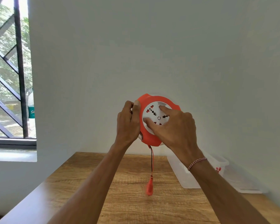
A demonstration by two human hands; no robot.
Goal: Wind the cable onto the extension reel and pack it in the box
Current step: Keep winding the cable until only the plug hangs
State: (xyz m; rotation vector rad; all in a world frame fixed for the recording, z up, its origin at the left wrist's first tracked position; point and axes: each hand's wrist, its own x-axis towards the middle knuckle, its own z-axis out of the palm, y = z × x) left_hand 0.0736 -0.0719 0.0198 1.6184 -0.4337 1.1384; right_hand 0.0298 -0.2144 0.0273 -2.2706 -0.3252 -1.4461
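Note:
I hold an orange extension reel (152, 139) with a white socket face (155, 116) upright in the air above the wooden table (129, 183). My left hand (128, 123) grips the reel's left rim, thumb on the orange edge. My right hand (174, 126) lies on the white face, with a fingertip and the thumb pressed into its recesses. A short length of red and black cable (152, 160) hangs from the reel's bottom, ending in a blurred orange plug (149, 186). A clear plastic box (189, 175) stands at the table's right, partly behind my right forearm.
The box's clear lid (247, 185) lies beside it on the right, against the white wall. A barred window (10, 70) is at the left, with a bottle (31, 110) on its sill. The table's bare wood spreads below the hanging plug.

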